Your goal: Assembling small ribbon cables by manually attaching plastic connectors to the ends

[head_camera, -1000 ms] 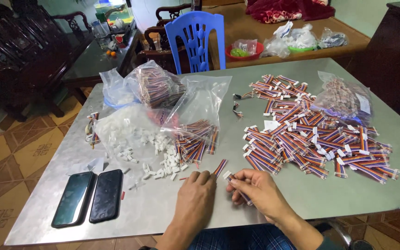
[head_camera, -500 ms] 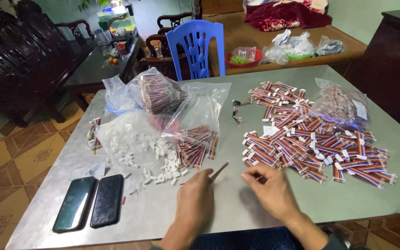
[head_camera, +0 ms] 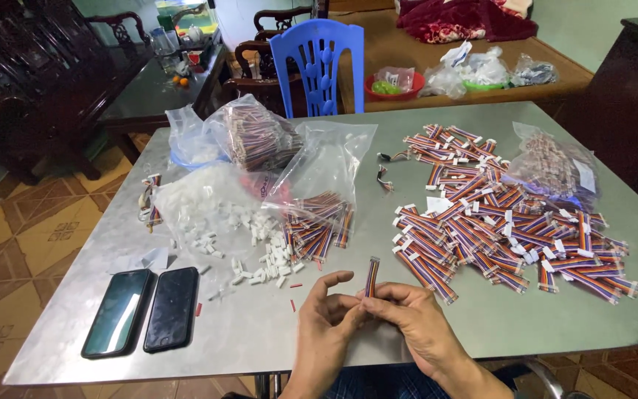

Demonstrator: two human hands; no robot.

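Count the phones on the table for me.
2. Both phones lie side by side near the table's front-left corner: one with a lighter screen on the left, a black one beside it.

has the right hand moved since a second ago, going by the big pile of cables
Yes. The right hand has shifted left, away from the pile of finished cables, and now meets the left hand on the short ribbon cable.

Two phones [head_camera: 143, 310] left of connectors [head_camera: 256, 255], cable pile [head_camera: 503, 222] right.

Short striped ribbon cable [head_camera: 371, 277], upright between both hands' fingertips, above table edge
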